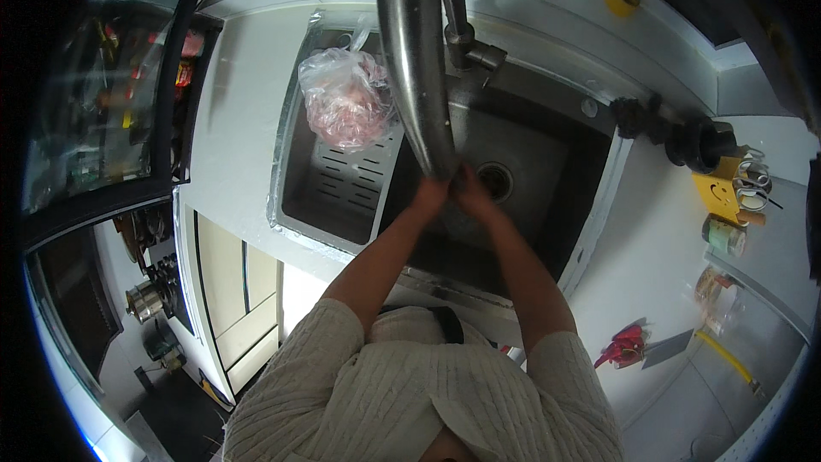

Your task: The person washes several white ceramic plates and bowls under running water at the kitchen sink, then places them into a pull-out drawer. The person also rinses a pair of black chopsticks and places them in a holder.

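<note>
Both my hands are together under the end of a metal faucet (417,58), over the larger basin of a dark sink (545,147). My left hand (432,194) is just below the spout, its fingers mostly hidden by it. My right hand (470,191) lies beside it, near the round drain (494,181); its fingertips are partly hidden too. Whether either hand holds something cannot be seen. To the left, a clear plastic bag with pinkish contents (346,106) rests on a slotted tray (349,173) in the smaller basin.
A yellow holder (717,191), a jar (725,235) and a dark container (696,144) stand on the right counter. Nearer me lies a red item (622,348) beside a flat grey piece (667,350). A faucet lever (484,56) is behind the basin. A glass-fronted cabinet (102,90) stands at left.
</note>
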Tool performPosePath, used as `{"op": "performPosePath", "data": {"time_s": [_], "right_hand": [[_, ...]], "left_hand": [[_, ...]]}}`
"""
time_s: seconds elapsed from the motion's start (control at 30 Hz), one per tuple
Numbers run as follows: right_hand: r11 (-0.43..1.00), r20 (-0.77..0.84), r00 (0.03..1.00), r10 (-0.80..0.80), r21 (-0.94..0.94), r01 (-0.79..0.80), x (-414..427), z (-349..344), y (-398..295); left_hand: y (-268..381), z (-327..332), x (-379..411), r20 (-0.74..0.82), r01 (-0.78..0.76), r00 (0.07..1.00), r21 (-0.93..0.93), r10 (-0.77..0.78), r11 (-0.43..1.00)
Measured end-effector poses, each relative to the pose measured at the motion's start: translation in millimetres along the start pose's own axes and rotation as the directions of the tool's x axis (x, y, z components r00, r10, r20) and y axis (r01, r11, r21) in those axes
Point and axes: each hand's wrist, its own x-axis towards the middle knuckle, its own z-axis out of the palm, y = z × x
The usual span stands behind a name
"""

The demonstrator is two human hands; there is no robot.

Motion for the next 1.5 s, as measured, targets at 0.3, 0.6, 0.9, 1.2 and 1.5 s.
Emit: {"op": "performPosePath", "data": {"time_s": [0.3,0.6,0.9,1.2,1.5], "right_hand": [[0.834,-0.431,0.719,-0.545,-0.361,0.417,32.5,-53.7,-153.2],[0.754,-0.351,0.747,-0.565,-0.587,0.295,79.8,-65.8,-166.8],[0.807,-0.298,0.801,-0.519,-0.478,0.345,77.4,-76.6,-160.3],[0.812,-0.408,0.702,-0.583,-0.263,0.521,69.3,-63.8,-127.3],[0.786,-0.218,0.975,-0.045,0.595,0.169,17.1,9.6,-33.5]], "left_hand": [[61.8,-7.7,-4.5,0.027,0.114,0.993,-0.252,-0.111,0.961],[89.5,-15.7,-6.2,0.014,0.044,0.999,-0.156,-0.042,0.987],[72.0,-18.3,-5.2,0.02,-0.145,0.988,-0.246,0.154,0.958],[84.9,-21.1,-15.4,0.07,0.027,0.997,-0.185,-0.014,0.982],[71.5,-4.4,-16.9,0.196,0.078,0.981,-0.39,0.0,0.917]]}}
